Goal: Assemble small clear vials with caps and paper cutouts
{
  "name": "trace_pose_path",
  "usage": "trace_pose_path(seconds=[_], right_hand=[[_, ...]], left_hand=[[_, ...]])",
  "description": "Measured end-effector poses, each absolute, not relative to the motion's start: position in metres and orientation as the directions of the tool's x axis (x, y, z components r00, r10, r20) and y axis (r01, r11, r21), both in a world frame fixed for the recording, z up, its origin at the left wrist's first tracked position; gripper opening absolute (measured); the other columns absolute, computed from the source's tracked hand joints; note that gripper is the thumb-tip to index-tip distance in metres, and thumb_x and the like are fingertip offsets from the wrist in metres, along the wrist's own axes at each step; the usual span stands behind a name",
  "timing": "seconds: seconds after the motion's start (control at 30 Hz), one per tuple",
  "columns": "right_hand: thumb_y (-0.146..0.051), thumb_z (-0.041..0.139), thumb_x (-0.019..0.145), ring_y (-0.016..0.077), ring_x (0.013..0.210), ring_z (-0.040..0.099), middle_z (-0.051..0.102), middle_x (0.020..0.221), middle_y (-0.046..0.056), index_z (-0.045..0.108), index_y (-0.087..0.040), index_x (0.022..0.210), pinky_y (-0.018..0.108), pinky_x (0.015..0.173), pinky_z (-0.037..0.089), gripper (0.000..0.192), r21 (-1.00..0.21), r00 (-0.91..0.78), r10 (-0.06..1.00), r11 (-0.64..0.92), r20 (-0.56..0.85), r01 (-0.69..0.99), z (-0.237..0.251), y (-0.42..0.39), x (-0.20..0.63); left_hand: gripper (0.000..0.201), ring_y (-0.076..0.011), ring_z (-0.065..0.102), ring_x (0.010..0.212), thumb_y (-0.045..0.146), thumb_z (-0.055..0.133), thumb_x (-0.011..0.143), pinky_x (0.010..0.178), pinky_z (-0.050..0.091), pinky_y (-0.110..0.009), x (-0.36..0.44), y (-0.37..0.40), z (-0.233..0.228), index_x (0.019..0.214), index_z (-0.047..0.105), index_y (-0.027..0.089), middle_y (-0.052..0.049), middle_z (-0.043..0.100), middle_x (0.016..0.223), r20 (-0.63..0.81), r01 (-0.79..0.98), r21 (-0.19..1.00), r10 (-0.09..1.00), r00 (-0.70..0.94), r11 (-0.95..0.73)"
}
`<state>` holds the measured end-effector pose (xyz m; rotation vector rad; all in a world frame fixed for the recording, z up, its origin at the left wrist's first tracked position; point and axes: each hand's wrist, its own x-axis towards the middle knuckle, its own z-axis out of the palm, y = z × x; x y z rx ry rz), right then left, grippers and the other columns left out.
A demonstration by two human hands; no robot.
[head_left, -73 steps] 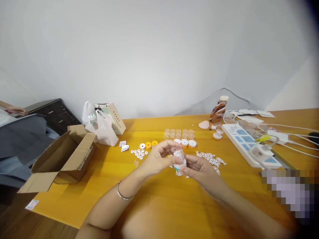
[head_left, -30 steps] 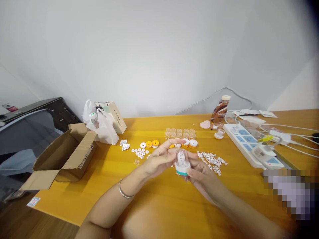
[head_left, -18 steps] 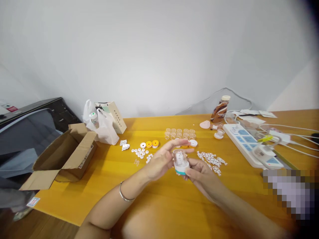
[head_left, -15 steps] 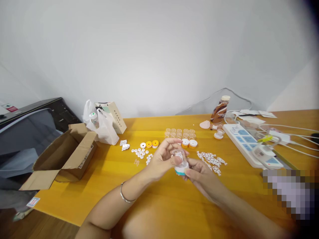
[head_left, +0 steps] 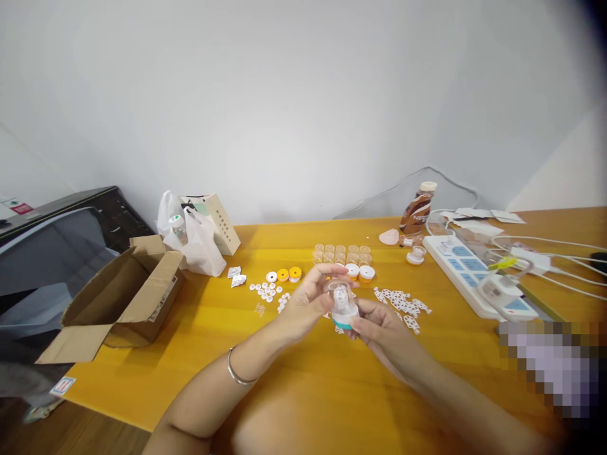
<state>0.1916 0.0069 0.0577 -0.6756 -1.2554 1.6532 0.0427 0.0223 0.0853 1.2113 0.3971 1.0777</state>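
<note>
A plain pale-grey wall (head_left: 284, 114) extends behind the far edge of the wooden tabletop (head_left: 190, 341), with light strongest mid-wall. A dark cabinet (head_left: 126, 212) stands beyond the left edge. Brown wood-look flooring (head_left: 102, 411) shows below the near-left corner.

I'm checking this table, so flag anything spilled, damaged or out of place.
Nothing looks spilled or broken. The untidiest spot is the power strip, where white cables loop loosely. The white lattice pieces lie jumbled, unlike the clear cups in rows. The clear-topped piece in the right hand, partly covered, shows no visible damage.
</note>
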Motion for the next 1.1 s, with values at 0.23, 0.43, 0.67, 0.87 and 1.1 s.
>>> trace_pose_path(seconds=[0.23, 0.43, 0.67, 0.87, 1.1], right_hand=[[-0.040, 0.071, 0.063, 0.0121, 0.056, 0.045, 0.056, 0.063, 0.001, 0.065, -0.017, 0.067, 0.025, 0.053, 0.035, 0.024, -0.942, -0.433, 0.896, -0.055, 0.099, -0.330, 0.059, 0.008, 0.192], [-0.042, 0.071, 0.062, 0.0127, 0.056, 0.044, 0.055, 0.061, 0.000, 0.064, -0.018, 0.067, 0.026, 0.053, 0.036, 0.025, -0.944, -0.423, 0.900, -0.043, 0.106, -0.327, 0.060, 0.006, 0.192], [-0.042, 0.070, 0.063, 0.0128, 0.056, 0.044, 0.057, 0.063, 0.001, 0.066, -0.018, 0.071, 0.026, 0.052, 0.035, 0.025, -0.942, -0.427, 0.898, -0.051, 0.102, -0.331, 0.060, 0.006, 0.193], [-0.040, 0.070, 0.064, 0.0129, 0.057, 0.044, 0.055, 0.062, 0.000, 0.065, -0.018, 0.070, 0.025, 0.052, 0.033, 0.023, -0.951, -0.452, 0.885, -0.039, 0.109, -0.306, 0.053, 0.010, 0.194], [-0.042, 0.070, 0.064, 0.0108, 0.053, 0.037, 0.050, 0.057, -0.003, 0.064, -0.018, 0.064, 0.025, 0.051, 0.028, 0.025, -0.944, -0.461, 0.875, -0.015, 0.148, -0.330, 0.048, 0.008, 0.193]], left_hand=[[0.042, -0.0261, 0.056, 0.101, 0.050, 0.057, 0.075, 0.069, 0.047, -0.030, 0.044, 0.022, 0.084, 0.102, 0.049, 0.019, -0.011, 0.061, 0.103, 0.267, -0.467, 0.884, 0.820, 0.507, 0.000], [0.052, -0.0261, 0.054, 0.105, 0.056, 0.048, 0.079, 0.076, 0.046, -0.033, 0.045, 0.022, 0.085, 0.112, 0.048, 0.017, -0.014, 0.058, 0.110, 0.251, -0.456, 0.890, 0.804, 0.540, 0.028], [0.044, -0.0249, 0.056, 0.102, 0.041, 0.056, 0.079, 0.074, 0.046, -0.031, 0.041, 0.021, 0.087, 0.116, 0.046, 0.020, -0.013, 0.057, 0.112, 0.253, -0.456, 0.890, 0.807, 0.533, 0.023], [0.036, -0.0243, 0.058, 0.099, 0.024, 0.068, 0.072, 0.071, 0.048, -0.027, 0.042, 0.021, 0.085, 0.104, 0.052, 0.018, -0.006, 0.063, 0.087, 0.302, -0.449, 0.889, 0.849, 0.433, -0.088], [0.039, -0.0258, 0.058, 0.100, 0.031, 0.064, 0.075, 0.083, 0.045, -0.036, 0.038, 0.022, 0.084, 0.110, 0.051, 0.018, -0.009, 0.065, 0.092, 0.328, -0.435, 0.896, 0.792, 0.515, -0.088]])
